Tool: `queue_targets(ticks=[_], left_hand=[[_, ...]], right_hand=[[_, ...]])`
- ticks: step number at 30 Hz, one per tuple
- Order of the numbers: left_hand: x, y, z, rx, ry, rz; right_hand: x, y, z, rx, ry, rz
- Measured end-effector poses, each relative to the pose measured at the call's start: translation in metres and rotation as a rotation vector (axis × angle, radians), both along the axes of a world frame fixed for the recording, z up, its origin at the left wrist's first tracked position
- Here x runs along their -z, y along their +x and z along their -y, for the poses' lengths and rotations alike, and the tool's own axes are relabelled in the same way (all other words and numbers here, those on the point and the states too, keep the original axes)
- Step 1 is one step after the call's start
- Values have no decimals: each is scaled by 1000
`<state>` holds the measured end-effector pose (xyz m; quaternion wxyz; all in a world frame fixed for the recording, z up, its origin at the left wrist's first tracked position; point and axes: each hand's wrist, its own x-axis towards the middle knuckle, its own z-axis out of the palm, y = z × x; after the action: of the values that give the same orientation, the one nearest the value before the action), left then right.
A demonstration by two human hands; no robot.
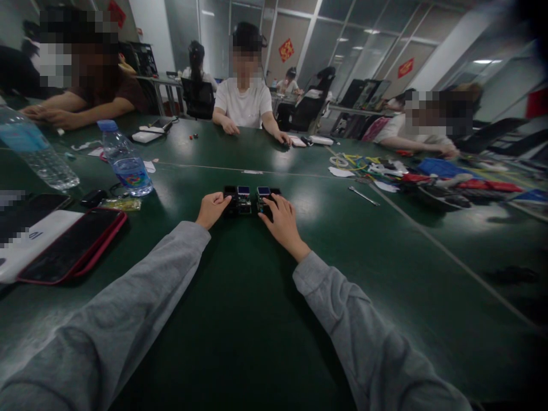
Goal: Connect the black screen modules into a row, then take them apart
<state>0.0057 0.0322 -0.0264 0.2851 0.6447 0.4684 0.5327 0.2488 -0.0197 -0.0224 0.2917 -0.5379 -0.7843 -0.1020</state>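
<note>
Two small black electronic modules sit side by side on the dark green table (222,319), a narrow gap between them. The left module (244,200) shows a small screen and a bit of circuit board facing me. My left hand (213,209) is closed on the outer black edge of this module, thumb on top. Its twin, the right module (263,191), also has a small screen on its upper face. Over it curls my right hand (283,222), thumb at the near side and fingers across the top right, gripping it. My fingers hide part of each module.
Left of me are a blue-capped water bottle (126,162), a larger bottle (38,148) and a red-cased phone (75,245). A wrench (363,196) and a heap of cables and tools (428,177) lie right. A person in a white shirt (244,103) sits opposite.
</note>
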Motion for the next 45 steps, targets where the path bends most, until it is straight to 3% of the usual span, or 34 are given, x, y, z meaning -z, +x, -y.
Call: queue_targets(ticks=[9,14,21,31,35,45], left_hand=[[-2,0,2,22,-17,22],[-2,0,1,3,-6,-4],[1,-1,-1,16,-14,16],[2,-2,-1,16,-47,22],[3,-2,-2,8,-46,20],[-1,-1,0,-10,-12,-27]], right_hand=[[0,7,-6,72,70,-338],[8,16,-15,78,12,-500],[11,18,-18,75,13,-571],[12,27,-24,191,32,-729],[13,28,-24,220,33,-731],[10,17,-17,169,-4,-501]])
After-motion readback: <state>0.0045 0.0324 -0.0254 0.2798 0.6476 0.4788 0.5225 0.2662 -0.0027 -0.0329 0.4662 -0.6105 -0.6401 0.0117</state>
